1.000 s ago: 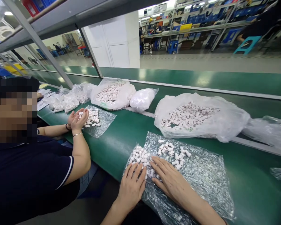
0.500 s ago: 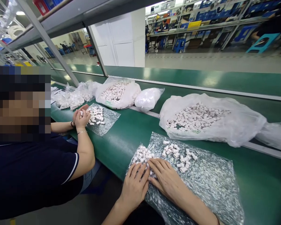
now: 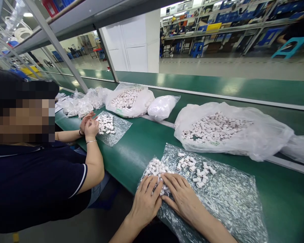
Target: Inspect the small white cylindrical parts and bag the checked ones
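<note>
My left hand (image 3: pixel 145 201) and my right hand (image 3: pixel 182 197) lie flat, fingers spread, side by side on a sheet of clear bubble wrap (image 3: pixel 225 199) at the near edge of the green belt. Their fingertips rest on a pile of small white cylindrical parts (image 3: pixel 155 168). More of these loose parts (image 3: pixel 195 168) lie scattered just beyond my right hand. Neither hand grips anything that I can see.
A large open plastic bag of white parts (image 3: pixel 218 130) lies behind the sheet. A co-worker in a dark shirt (image 3: pixel 38 182) sits at my left, hands (image 3: pixel 90 125) together by another sheet with parts (image 3: pixel 106 124). More bags (image 3: pixel 129 101) stand further along the green conveyor (image 3: pixel 139 141).
The view has shifted slightly, so everything sits a little further right. My hands stay flat on the parts, fingers drawn a bit closer together. The co-worker's hands remain clasped near their sheet.
</note>
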Action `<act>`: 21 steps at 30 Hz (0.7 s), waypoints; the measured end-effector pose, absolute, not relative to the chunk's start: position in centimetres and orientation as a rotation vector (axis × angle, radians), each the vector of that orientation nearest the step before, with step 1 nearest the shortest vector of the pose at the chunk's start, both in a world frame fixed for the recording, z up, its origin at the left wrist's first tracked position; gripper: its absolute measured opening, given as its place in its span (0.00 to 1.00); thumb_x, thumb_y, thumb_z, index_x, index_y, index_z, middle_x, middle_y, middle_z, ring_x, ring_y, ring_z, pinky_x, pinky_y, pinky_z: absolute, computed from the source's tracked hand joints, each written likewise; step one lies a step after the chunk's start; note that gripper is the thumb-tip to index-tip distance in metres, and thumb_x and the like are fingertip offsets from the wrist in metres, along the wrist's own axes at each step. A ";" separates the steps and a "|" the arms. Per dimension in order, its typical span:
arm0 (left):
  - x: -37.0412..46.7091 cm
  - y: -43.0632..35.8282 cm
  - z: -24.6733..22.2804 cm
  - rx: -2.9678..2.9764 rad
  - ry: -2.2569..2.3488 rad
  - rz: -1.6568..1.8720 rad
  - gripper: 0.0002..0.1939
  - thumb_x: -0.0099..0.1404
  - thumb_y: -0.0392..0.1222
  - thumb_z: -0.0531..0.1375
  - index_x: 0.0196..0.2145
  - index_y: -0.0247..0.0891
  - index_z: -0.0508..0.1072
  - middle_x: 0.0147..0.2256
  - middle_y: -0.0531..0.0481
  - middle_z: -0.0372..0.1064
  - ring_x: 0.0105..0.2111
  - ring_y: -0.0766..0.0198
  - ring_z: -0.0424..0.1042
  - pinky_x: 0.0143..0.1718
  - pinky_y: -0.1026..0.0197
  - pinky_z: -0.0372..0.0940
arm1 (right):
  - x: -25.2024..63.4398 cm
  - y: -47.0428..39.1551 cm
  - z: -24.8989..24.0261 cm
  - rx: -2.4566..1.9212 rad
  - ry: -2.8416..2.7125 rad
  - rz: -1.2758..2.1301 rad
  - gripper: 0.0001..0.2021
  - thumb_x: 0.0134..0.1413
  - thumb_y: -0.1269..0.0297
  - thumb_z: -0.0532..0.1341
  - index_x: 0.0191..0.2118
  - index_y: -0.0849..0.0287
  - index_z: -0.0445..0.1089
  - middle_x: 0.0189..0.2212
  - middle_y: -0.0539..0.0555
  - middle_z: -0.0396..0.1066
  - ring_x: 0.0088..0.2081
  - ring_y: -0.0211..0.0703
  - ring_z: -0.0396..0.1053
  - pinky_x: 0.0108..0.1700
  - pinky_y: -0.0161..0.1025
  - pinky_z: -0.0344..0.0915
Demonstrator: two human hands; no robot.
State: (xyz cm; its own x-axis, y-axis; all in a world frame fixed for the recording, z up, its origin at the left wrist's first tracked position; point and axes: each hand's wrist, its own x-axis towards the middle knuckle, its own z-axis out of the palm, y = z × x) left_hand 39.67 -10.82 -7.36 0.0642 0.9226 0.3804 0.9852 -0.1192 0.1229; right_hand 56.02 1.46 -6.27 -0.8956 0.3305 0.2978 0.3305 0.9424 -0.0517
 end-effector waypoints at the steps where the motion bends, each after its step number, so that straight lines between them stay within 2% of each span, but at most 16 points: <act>1: 39.6 -10.8 -7.2 -2.169 -1.972 -0.519 0.28 0.69 0.37 0.55 0.65 0.34 0.61 0.64 0.44 0.60 0.66 0.50 0.54 0.65 0.45 0.55 | 56.1 1.4 -6.4 -0.487 -2.789 -0.006 0.29 0.67 0.47 0.53 0.64 0.64 0.61 0.58 0.61 0.68 0.56 0.58 0.64 0.56 0.55 0.63; 4: 39.3 -10.5 -6.9 -2.196 -1.993 -0.423 0.31 0.71 0.41 0.54 0.68 0.33 0.55 0.68 0.42 0.52 0.68 0.48 0.47 0.67 0.43 0.52 | 56.2 1.4 -6.5 -0.498 -2.786 -0.009 0.30 0.67 0.47 0.53 0.65 0.64 0.61 0.59 0.61 0.68 0.57 0.58 0.64 0.57 0.54 0.63; 6: 39.3 -10.4 -6.8 -2.213 -1.998 -0.398 0.31 0.71 0.42 0.53 0.69 0.32 0.53 0.69 0.43 0.50 0.69 0.49 0.47 0.67 0.44 0.51 | 56.2 1.3 -6.6 -0.499 -2.779 -0.013 0.30 0.68 0.47 0.53 0.65 0.64 0.60 0.59 0.61 0.67 0.57 0.57 0.64 0.57 0.54 0.63; 16: 39.4 -10.3 -7.0 -2.177 -1.988 -0.496 0.29 0.72 0.44 0.53 0.67 0.34 0.58 0.66 0.44 0.56 0.67 0.52 0.53 0.66 0.46 0.54 | 55.9 1.5 -5.8 -0.508 -2.784 0.078 0.27 0.68 0.50 0.54 0.62 0.65 0.63 0.56 0.63 0.69 0.55 0.56 0.66 0.54 0.53 0.67; 21: 39.5 -10.2 -7.1 -2.170 -1.973 -0.506 0.28 0.72 0.43 0.53 0.66 0.33 0.59 0.65 0.42 0.58 0.66 0.51 0.54 0.65 0.45 0.56 | 55.5 2.2 -5.8 -0.505 -2.734 0.037 0.28 0.68 0.52 0.55 0.65 0.67 0.59 0.61 0.64 0.64 0.61 0.55 0.61 0.59 0.52 0.64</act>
